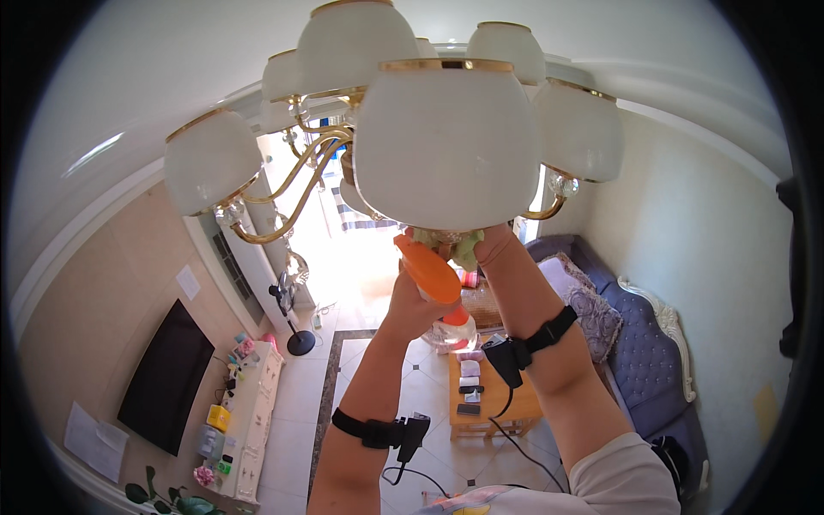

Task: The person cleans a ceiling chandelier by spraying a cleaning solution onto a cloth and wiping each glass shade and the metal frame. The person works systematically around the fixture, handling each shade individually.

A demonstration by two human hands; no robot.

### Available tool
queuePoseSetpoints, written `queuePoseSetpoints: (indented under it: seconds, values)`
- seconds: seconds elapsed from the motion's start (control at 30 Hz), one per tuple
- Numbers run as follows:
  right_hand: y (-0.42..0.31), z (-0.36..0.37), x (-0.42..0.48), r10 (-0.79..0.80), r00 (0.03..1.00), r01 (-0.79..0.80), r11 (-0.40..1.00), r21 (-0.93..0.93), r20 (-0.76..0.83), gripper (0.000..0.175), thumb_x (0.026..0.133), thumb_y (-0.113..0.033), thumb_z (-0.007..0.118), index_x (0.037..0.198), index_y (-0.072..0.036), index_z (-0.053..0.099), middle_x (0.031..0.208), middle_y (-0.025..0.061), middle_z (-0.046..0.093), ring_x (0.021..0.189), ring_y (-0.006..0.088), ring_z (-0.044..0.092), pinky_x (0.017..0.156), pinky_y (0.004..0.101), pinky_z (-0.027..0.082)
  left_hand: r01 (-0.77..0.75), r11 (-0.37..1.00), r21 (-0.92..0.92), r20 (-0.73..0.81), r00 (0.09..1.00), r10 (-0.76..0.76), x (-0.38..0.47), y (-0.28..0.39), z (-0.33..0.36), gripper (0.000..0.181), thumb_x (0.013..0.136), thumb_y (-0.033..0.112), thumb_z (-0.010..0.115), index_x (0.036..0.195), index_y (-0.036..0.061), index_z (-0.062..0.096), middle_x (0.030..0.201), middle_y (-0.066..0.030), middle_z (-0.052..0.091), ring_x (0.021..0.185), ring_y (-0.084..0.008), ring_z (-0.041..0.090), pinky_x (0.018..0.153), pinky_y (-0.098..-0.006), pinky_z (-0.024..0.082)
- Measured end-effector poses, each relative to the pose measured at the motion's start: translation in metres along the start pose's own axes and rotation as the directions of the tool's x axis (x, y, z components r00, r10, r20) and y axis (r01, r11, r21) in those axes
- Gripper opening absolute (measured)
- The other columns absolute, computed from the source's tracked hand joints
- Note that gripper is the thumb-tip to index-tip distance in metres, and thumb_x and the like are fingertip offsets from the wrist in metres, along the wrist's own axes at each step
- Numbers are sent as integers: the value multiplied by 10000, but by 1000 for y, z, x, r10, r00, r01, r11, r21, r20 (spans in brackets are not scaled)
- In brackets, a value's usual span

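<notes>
A brass chandelier with white glass lampshades (447, 145) fills the upper view. Below its nearest shade, my left hand (415, 306) grips a spray bottle with an orange trigger head (430, 270) and a clear body (454, 333). My right hand (494, 244) is raised to the underside of the same shade, its fingers mostly hidden behind the fitting. A pale green cloth (468, 250) shows beside those fingers, bunched around the lamp fitting.
More shades hang left (212, 161) and right (579, 132). Far below are a wooden table (496, 421) with small items, a tufted sofa (650, 341), a standing fan (300, 342), a television (167, 380) and a white cabinet (257, 418). Cables hang from both forearm straps.
</notes>
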State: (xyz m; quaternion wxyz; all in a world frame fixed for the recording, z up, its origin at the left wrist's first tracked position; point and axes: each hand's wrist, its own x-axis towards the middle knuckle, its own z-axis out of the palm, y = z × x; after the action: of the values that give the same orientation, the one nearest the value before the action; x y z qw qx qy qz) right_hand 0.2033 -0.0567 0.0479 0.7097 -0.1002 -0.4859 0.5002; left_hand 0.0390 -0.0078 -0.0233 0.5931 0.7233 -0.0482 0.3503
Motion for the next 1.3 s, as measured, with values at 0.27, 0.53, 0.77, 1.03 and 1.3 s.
queuePoseSetpoints:
  seconds: [0.27,0.53,0.77,1.03,1.3]
  values:
    - [36,77,-54,-384,815,188,884,-429,-435,432,908,-374,400,1173,-36,440,1094,78,526,962,204,544,810,312,458,-100,989,107,-3,995,101,1,10,4,505,579,115,700,1048,58,523,1069,-67,503,1019,-244,440,920,-390,334]
    - [56,80,-107,-535,838,72,303,-950,-108,474,861,-133,474,1302,9,370,1175,141,522,1060,205,520,902,300,401,-87,977,-197,102,989,108,3,16,6,743,594,22,686,1273,21,383,1222,-58,440,1071,-161,460,940,-319,361]
    - [50,95,-97,-846,525,429,358,-829,-94,359,736,61,514,1092,22,539,1068,136,559,968,200,565,812,327,474,97,976,-195,105,991,-77,-11,3,-8,784,582,-17,655,1302,28,347,1159,-45,492,1051,-157,494,917,-308,394]
    - [55,62,-77,-583,608,198,-546,-814,539,365,612,23,649,957,-96,662,1142,120,447,1020,301,497,839,363,444,60,861,-506,97,995,-13,-17,-9,-14,347,597,34,597,942,32,562,1252,-116,454,1141,-191,450,882,-325,398]
    - [47,69,-120,-190,973,76,-283,-956,134,533,671,-69,633,1191,-124,530,1252,128,424,1084,294,502,882,385,436,-13,787,-617,-38,999,-14,-57,-10,13,286,649,50,544,929,7,586,1299,-107,382,1087,-221,474,912,-356,402]
